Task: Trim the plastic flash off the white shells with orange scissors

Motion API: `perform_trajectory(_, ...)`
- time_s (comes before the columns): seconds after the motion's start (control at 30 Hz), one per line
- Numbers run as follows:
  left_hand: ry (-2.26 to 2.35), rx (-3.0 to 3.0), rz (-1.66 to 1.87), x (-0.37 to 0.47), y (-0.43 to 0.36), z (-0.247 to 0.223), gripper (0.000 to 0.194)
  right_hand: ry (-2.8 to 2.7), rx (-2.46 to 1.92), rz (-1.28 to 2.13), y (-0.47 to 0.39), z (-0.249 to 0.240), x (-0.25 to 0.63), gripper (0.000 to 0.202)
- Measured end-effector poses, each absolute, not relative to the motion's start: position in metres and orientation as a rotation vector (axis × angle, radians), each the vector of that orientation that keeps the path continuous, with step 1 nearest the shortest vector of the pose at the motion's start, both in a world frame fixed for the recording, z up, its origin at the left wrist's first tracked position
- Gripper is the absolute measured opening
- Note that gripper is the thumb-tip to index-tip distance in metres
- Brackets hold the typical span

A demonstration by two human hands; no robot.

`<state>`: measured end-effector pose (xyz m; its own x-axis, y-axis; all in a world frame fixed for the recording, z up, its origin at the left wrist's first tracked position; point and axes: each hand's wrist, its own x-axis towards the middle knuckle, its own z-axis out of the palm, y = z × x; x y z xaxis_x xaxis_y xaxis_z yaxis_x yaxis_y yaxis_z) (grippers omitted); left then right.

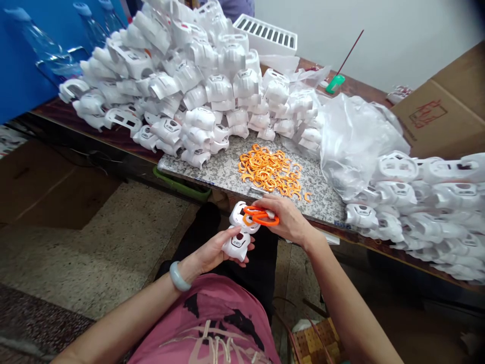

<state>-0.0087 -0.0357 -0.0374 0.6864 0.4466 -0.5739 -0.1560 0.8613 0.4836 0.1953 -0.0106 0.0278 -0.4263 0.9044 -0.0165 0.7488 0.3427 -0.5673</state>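
My left hand point(216, 250) is wrapped around a white plastic shell point(238, 245) with cut-out openings and a small dark printed label. The shell is held above my lap, in front of the table edge. An orange clip piece point(248, 220) shows at its upper opening. My right hand point(286, 215) is closed on what look like scissors point(265, 217), their orange handle loops lying over the shell's upper end. The blades cannot be made out clearly. On the speckled board beyond my hands lies a loose heap of small orange curved clips point(267, 169).
White shells point(197, 91) are piled high at the back left, with another stack point(428, 202) at right. A clear plastic bag point(352, 141) and a cardboard box point(443, 101) stand nearby. A green tray point(182, 184) sits under the board's edge; a woven basket point(318, 341) is below right.
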Motion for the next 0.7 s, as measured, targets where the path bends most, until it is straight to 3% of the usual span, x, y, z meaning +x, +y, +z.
perform_trajectory(0.33, 0.736, 0.497, 0.356, -0.01, -0.033, -0.035, 0.042, -2.461, -1.541, 0.769, -0.027, 0.027, 0.195, 0.016)
perform_trajectory(0.7, 0.688, 0.434, 0.316, -0.017, -0.033, -0.04, 0.038, -2.681, -1.337, 0.404, -0.035, 0.015, 0.194, 0.013)
